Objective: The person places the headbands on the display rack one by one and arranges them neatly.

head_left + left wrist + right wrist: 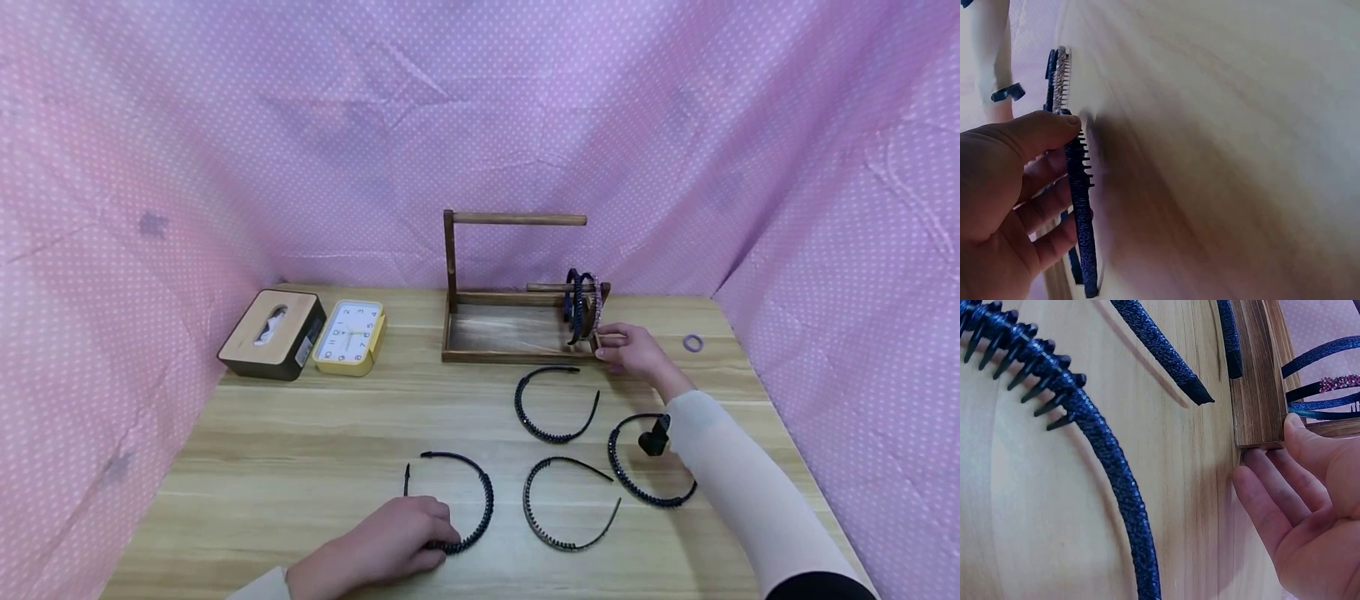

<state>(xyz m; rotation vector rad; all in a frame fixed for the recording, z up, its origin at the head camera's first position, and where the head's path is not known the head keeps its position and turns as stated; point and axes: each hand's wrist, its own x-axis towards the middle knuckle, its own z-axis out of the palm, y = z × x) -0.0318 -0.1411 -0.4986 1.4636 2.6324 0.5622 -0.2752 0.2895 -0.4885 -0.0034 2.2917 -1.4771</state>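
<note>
On the table at the front, my left hand (397,537) pinches a dark blue toothed headband (487,500) between thumb and fingers. The left wrist view shows the thumb on the band (1079,181) near its teeth, the other fingers behind it. My right hand (633,350) grips the front right corner of a brown wooden rack (517,358), thumb over the edge and fingers against the outside. Dark headbands (576,312) and one with pinkish beads (597,304) hang on the rack's lower right peg. The upper bar (517,218) carries nothing.
Three more dark headbands lie on the table: one in front of the rack (519,408), one nearer (528,508), and one (615,462) partly under my right forearm. A purple ring (693,342) lies far right. A tissue box (303,346) and yellow clock (360,367) stand left.
</note>
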